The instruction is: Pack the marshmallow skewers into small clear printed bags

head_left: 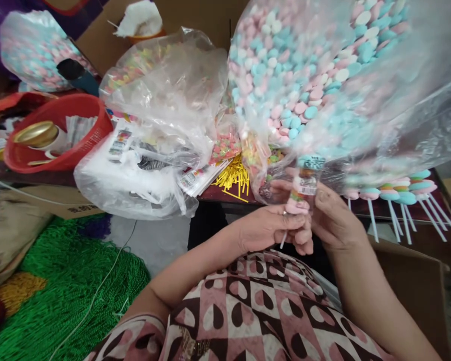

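Note:
In front of my body I hold a candy lollipop (297,206) inside a clear printed wrapper (308,183). My left hand (272,230) is closed around the bottom of the lollipop, and its white stick (283,239) pokes out below the fingers. My right hand (336,215) pinches the right side of the wrapper; its fingers are partly hidden behind it. Pink shows at the lower end of the candy, with green and orange above. A large clear bag (285,65) of pink, blue and white candy discs lies just beyond my hands.
Several finished lollipops (402,193) lie at the table's right edge, sticks overhanging. Yellow twist ties (235,178) and printed wrappers (201,180) lie left of my hands. Further left are a plastic bag (135,185) and a red basket (97,133). Green strands (97,265) cover the floor.

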A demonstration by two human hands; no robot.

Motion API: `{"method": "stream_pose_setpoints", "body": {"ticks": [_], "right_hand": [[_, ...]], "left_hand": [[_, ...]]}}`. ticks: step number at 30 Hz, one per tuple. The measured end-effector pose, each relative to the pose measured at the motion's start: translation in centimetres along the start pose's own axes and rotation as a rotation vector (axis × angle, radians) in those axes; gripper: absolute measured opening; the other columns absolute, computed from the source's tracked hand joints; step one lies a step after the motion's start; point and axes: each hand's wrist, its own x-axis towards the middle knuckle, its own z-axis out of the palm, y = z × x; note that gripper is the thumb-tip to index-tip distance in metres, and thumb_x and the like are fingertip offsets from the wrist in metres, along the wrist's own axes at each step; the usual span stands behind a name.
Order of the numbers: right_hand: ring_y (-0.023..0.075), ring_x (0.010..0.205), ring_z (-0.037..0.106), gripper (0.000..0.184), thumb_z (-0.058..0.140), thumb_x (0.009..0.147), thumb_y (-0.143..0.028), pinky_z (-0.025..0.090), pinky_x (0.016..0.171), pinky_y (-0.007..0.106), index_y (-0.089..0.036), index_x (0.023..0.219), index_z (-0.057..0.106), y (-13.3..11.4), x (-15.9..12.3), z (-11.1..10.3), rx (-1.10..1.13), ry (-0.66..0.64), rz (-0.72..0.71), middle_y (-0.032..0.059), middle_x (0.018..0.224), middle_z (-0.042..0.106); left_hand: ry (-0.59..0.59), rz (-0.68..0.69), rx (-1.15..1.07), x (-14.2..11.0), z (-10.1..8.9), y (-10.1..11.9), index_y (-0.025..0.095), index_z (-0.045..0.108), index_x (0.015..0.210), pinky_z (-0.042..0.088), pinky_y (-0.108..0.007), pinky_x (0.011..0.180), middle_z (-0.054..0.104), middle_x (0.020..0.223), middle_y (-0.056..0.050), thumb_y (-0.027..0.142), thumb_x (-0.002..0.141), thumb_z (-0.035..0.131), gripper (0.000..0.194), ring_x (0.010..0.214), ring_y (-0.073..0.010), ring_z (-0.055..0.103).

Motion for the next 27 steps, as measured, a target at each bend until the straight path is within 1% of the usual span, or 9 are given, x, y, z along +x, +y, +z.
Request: {"method": "stream_pose_setpoints", "body": {"ticks": [2,5,9,11,14,18,21,24,27], "right_hand": [[0.0274,0.087,0.074,0.050,0.082,0.067,-0.054,0.062,0.078,0.043,-0.025,0.106,0.073,0.3,0.6,1.2,0.150,-0.081,0.085,0.0071,0.094,0.078],[0.0251,0.085,0.074,0.031,0.086,0.066,-0.039,0.061,0.078,0.039,-0.025,0.091,0.073,1.2,1.1,2.6,0.161,0.074,0.052,0.0019,0.076,0.075],[0.0199,0.079,0.072,0.017,0.083,0.071,-0.032,0.060,0.078,0.037,-0.024,0.078,0.070,2.8,1.2,4.0,0.032,0.337,-0.113,-0.0006,0.078,0.074],[0.0179,0.077,0.070,0.014,0.081,0.076,-0.031,0.059,0.078,0.035,-0.024,0.075,0.069,3.3,1.2,4.5,-0.058,0.410,-0.176,-0.0011,0.080,0.073],[0.0183,0.080,0.070,0.016,0.081,0.076,-0.034,0.058,0.078,0.035,-0.024,0.080,0.070,3.0,1.6,4.8,-0.079,0.305,-0.147,-0.0001,0.085,0.074],[0.0183,0.075,0.070,0.033,0.083,0.071,-0.041,0.057,0.064,0.030,-0.025,0.098,0.071,1.6,2.8,4.4,0.060,-0.029,0.044,0.0014,0.090,0.075],[0.0167,0.069,0.069,0.026,0.082,0.073,-0.040,0.056,0.060,0.029,-0.025,0.090,0.069,1.5,3.8,4.1,0.062,0.032,0.049,-0.0005,0.082,0.074],[0.0195,0.076,0.071,0.023,0.079,0.075,-0.042,0.059,0.067,0.033,-0.026,0.087,0.067,1.9,4.3,4.1,0.083,0.140,0.013,-0.0010,0.080,0.073],[0.0212,0.081,0.071,0.024,0.079,0.075,-0.042,0.060,0.072,0.035,-0.025,0.084,0.065,2.3,4.3,4.1,0.089,0.226,0.004,-0.0003,0.080,0.072]], "left_hand": [[-0.020,0.000,-0.001,0.1,0.0,-0.7,0.017,0.049,0.068,0.044,-0.026,0.055,0.043,0.058,0.006,0.052,0.072,0.078,0.045,0.050,-0.0095,0.050],[0.137,0.094,0.217,-0.2,-0.5,-1.1,0.020,0.047,0.074,0.037,-0.024,0.050,0.037,0.054,0.008,0.054,0.082,0.066,0.040,0.046,-0.0082,0.038],[0.539,0.205,0.929,-0.9,-1.5,-0.7,0.019,0.057,0.098,0.044,-0.029,0.068,0.058,0.073,-0.001,0.040,0.091,0.055,0.022,0.069,-0.0167,0.058],[0.648,0.203,1.145,-1.1,-1.9,-0.6,0.019,0.059,0.106,0.044,-0.031,0.075,0.062,0.085,-0.004,0.034,0.092,0.052,0.021,0.081,-0.0199,0.061],[0.613,0.187,0.991,-1.5,-2.5,-0.4,0.018,0.059,0.093,0.040,-0.027,0.065,0.054,0.070,0.001,0.038,0.094,0.049,0.023,0.066,-0.0144,0.054],[0.340,0.122,0.409,-2.6,-3.1,0.2,0.018,0.053,0.084,0.030,-0.023,0.048,0.031,0.051,0.010,0.047,0.088,0.053,0.029,0.043,-0.0073,0.032],[0.258,0.137,0.333,-3.5,-3.4,1.0,0.016,0.055,0.092,0.038,-0.023,0.052,0.046,0.057,0.008,0.038,0.082,0.063,0.025,0.048,-0.0066,0.046],[0.322,0.186,0.389,-4.0,-3.5,1.5,0.016,0.055,0.113,0.045,-0.023,0.059,0.062,0.077,0.002,0.032,0.081,0.064,0.036,0.059,-0.0078,0.058],[0.418,0.201,0.460,-4.1,-3.3,1.6,0.017,0.052,0.126,0.044,-0.022,0.056,0.063,0.076,0.002,0.037,0.087,0.058,0.044,0.057,-0.0077,0.059]]}}
